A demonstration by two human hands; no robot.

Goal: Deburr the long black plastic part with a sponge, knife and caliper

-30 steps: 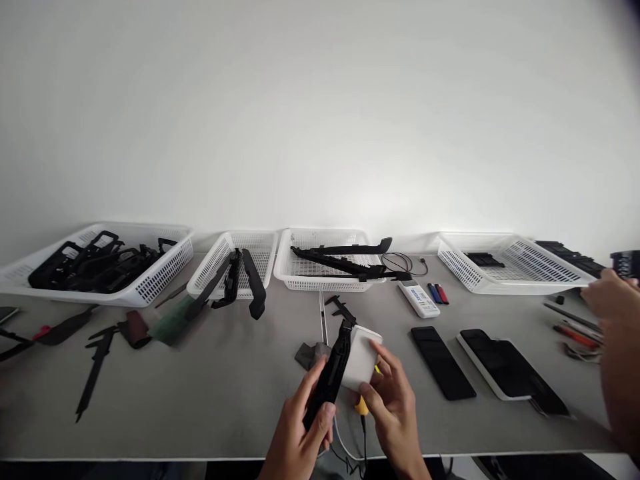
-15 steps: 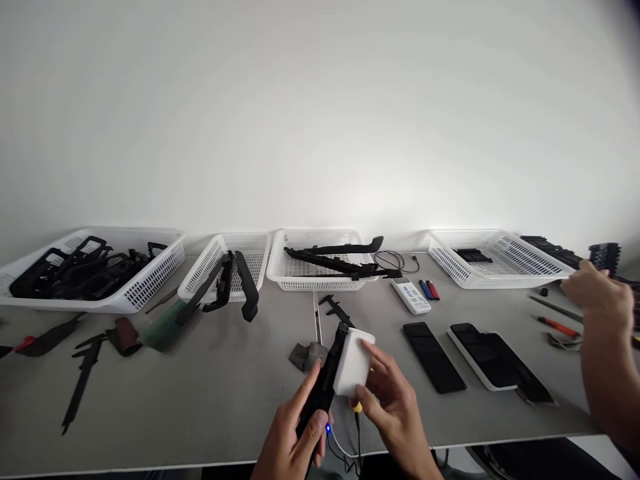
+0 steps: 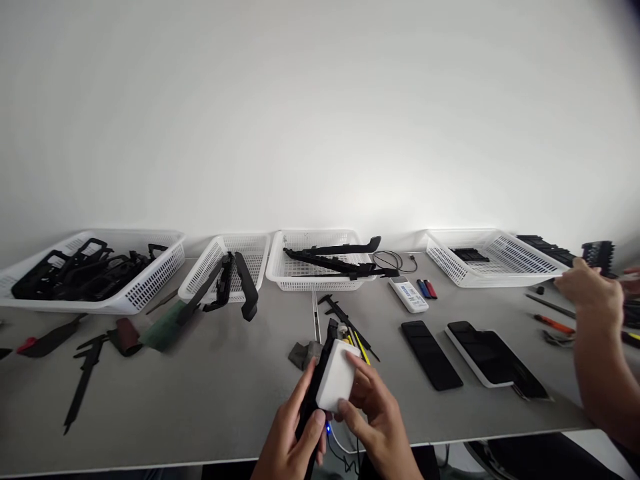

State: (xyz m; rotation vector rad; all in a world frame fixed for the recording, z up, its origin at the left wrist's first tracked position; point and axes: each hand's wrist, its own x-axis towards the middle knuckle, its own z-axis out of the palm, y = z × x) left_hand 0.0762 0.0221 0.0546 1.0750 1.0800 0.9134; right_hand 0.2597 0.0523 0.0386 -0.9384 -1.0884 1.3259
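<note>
Near the table's front edge, my left hand (image 3: 290,427) grips a long, narrow black plastic part (image 3: 316,380), tilted with its upper end away from me. My right hand (image 3: 375,417) holds a flat white block with rounded corners (image 3: 339,375) between thumb and fingers. The block lies against the right side of the black part and hides some of it; whether the two are joined I cannot tell. A small blue light (image 3: 328,429) glows just below the block, with cables hanging there. Behind my hands lie a caliper (image 3: 345,319), a yellow tool (image 3: 362,348) and a crumpled grey cloth (image 3: 303,355).
White baskets with black parts line the wall: a left basket (image 3: 150,287), a small basket (image 3: 260,253), a middle basket (image 3: 320,283) and a right basket (image 3: 480,277). Phones (image 3: 433,357) and a white meter (image 3: 409,295) lie rightward. Another person's hand (image 3: 593,287) works at far right.
My right hand and the white block have moved left and slightly down, closer over the black part. The yellow tool and more of the caliper now show behind. The other person's hand shifted slightly.
</note>
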